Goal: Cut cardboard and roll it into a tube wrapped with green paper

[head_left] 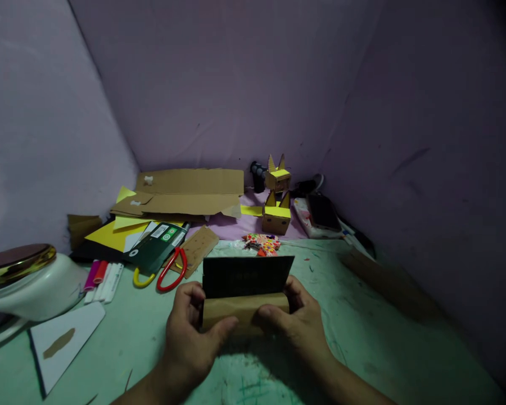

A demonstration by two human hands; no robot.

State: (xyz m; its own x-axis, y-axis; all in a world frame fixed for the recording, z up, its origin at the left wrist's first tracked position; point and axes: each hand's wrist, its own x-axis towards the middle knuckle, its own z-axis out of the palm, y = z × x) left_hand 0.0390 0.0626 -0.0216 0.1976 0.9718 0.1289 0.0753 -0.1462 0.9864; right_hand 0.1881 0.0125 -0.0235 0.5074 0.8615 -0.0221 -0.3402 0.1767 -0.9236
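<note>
A brown cardboard tube lies crosswise between my two hands, just above the table. Behind it stands a stiff black paper sheet, its lower edge against the tube. My left hand grips the left end, thumb on the front and fingers curled behind. At the right end, my right hand presses its thumb on the tube, with the fingers around the back edge. Both hands are closed on the tube and sheet. Whether the two are joined I cannot tell.
Scissors with red and yellow handles and several markers lie left. A white pot-like vessel stands far left, near a white card piece. Behind are flat cardboard, a cardboard box with ears and a phone.
</note>
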